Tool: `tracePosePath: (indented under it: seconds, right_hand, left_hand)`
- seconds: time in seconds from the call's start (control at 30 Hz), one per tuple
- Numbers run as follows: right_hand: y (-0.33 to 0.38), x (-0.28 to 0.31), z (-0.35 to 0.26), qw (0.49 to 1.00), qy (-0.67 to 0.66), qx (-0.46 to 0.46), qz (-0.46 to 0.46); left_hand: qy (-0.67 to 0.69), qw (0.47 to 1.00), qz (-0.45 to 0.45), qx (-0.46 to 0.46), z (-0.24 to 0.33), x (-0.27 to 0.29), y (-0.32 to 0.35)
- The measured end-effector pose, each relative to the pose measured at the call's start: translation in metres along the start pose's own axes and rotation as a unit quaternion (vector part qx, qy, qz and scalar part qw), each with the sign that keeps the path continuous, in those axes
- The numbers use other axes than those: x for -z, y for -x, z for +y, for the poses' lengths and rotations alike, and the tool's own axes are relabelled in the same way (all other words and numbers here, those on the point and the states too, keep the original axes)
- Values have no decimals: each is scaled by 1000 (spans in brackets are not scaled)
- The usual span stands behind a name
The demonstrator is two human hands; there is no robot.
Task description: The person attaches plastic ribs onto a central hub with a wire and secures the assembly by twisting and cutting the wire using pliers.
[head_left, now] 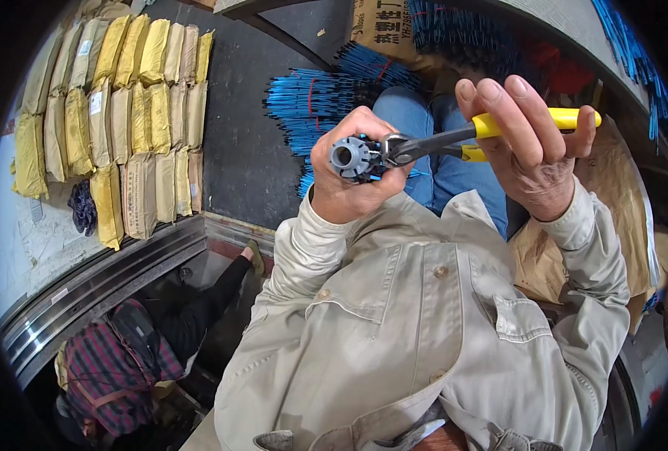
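My left hand [360,167] is wrapped round a grey round plastic part [343,156] with a hollow centre and a notched rim, its open end facing up. My right hand [525,139] holds a pair of pliers [432,143] with dark metal jaws and yellow handles; the fingers lie over the upper handle. The pliers' jaws are at the right edge of the grey part, close to my left thumb. Exactly what the jaws grip is too small to tell. Bundles of thin blue rods with black ends [304,101] lie just beyond my left hand.
At the left, rows of yellow and tan paper packages [142,113] are stacked. A person in a plaid top [116,361] bends low at the lower left. More blue rods [454,34] lie at the top. A brown paper sack [612,188] stands at the right, beneath a table edge.
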State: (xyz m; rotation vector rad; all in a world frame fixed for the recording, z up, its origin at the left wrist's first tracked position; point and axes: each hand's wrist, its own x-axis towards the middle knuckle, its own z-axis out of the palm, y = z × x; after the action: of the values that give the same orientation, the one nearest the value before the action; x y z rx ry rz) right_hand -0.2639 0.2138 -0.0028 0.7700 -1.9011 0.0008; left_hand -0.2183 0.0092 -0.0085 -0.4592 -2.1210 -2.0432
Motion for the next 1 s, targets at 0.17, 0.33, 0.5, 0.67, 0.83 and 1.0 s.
tracePosePath:
  seconds: [0.17,0.33,0.5,0.67,0.83,1.0]
  right_hand:
    - [-27,23,5,991,-73,27,-111]
    - [-59,33,52,812,-396,67,-424]
    - [-55,24,64,551,-616,-34,-561]
    - [-43,3,59,218,-776,-147,-573]
    - [-44,35,38,253,-772,-186,-552]
    - [-60,85,26,727,-498,-80,-466]
  left_hand:
    - [3,1000,7,-1,11,17,-3]
    - [-70,997,-44,-2,19,29,-8]
    - [27,992,-116,33,27,32,-27]
    - [22,984,-170,-50,24,44,-34]
    - [39,993,-113,21,23,38,-6]
    - [33,996,-85,-5,26,36,5]
